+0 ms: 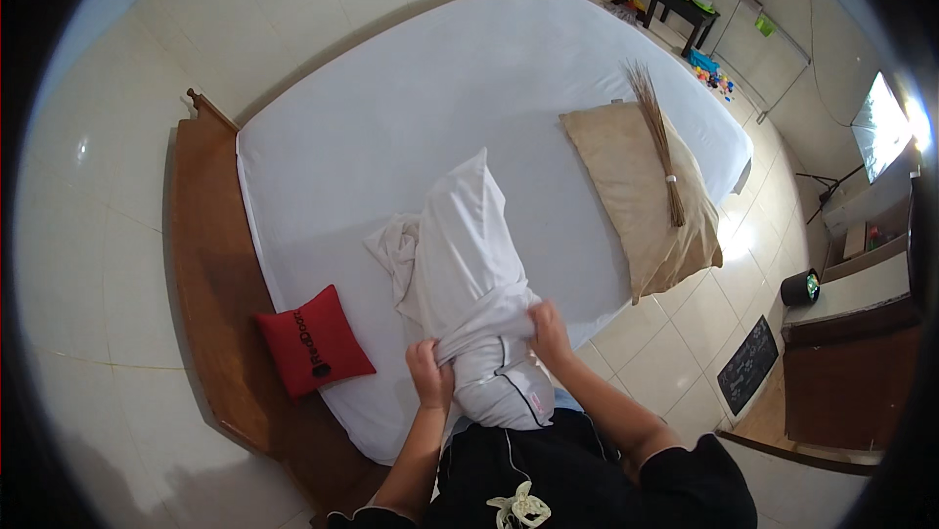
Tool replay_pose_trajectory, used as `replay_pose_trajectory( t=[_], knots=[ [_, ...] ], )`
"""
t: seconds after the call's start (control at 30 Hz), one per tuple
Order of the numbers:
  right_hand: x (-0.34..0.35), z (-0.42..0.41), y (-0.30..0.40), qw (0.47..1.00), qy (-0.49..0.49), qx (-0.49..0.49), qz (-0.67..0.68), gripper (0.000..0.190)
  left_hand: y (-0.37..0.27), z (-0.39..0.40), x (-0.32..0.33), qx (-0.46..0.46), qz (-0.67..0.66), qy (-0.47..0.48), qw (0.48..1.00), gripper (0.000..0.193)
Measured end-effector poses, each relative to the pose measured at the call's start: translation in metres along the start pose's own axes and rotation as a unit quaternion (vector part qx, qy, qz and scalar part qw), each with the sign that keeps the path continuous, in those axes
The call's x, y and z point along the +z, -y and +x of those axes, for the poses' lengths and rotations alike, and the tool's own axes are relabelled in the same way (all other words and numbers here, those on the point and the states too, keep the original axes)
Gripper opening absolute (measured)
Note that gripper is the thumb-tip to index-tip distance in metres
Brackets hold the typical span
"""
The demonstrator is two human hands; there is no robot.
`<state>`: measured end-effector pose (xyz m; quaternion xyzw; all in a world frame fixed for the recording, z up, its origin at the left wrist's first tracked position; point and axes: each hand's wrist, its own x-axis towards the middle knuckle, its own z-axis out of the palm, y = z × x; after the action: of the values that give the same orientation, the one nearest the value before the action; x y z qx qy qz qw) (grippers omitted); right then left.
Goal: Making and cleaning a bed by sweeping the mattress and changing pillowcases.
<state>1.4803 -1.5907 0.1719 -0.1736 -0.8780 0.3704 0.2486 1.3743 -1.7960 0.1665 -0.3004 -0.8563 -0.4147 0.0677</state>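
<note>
A white pillow (506, 390) with dark piping and a small pink tag rests against my body at the bed's near edge. Its far part is inside a white pillowcase (469, 236), whose gathered opening lies around the pillow's middle. My left hand (430, 373) pinches the left side of the pillowcase's edge. On the opposite side, my right hand (549, 331), slightly blurred, grips the same edge. Another crumpled pale cloth (400, 254) lies against the pillowcase's left side; whether it is a separate piece I cannot tell.
The bed (352, 162) wears a white sheet, with a wooden headboard (213, 272) at left. A red cushion (315, 342) bearing writing lies near it. A stick broom (660, 148) rests on a tan pillow (609, 184). On the tiled floor at right are a dark mat (748, 364) and a black bin (799, 288).
</note>
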Motion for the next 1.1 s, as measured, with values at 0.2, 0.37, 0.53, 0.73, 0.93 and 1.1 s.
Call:
replay_pose_trajectory(
  t=[0.2, 0.37, 0.53, 0.73, 0.93, 1.1],
  knots=[
    [-0.013, -0.071, -0.020, 0.990, 0.103, -0.095, 0.025, 0.031, -0.012, -0.049, -0.035, -0.069, -0.010, 0.052, 0.996, 0.026],
    [0.027, -0.039, -0.063, 0.995, -0.012, 0.090, -0.038, 0.035, -0.007, -0.070, -0.023, -0.098, -0.018, 0.092, 0.991, 0.024],
    [0.020, -0.040, -0.006, 0.962, 0.176, 0.192, 0.078, 0.024, 0.031, -0.076, 0.005, -0.310, -0.099, 0.013, 0.946, 0.025],
    [-0.013, 0.004, 0.111, 0.964, 0.210, -0.098, 0.130, 0.023, 0.062, -0.083, 0.001, -0.432, -0.581, 0.038, 0.689, 0.043],
    [0.058, 0.003, 0.116, 0.976, 0.156, -0.133, -0.068, 0.026, 0.055, -0.088, -0.014, -0.496, -0.407, -0.006, 0.767, 0.043],
    [0.090, -0.023, 0.062, 0.904, 0.407, -0.043, -0.121, 0.023, 0.031, -0.074, -0.004, -0.034, 0.065, 0.099, 0.992, 0.043]
  ],
)
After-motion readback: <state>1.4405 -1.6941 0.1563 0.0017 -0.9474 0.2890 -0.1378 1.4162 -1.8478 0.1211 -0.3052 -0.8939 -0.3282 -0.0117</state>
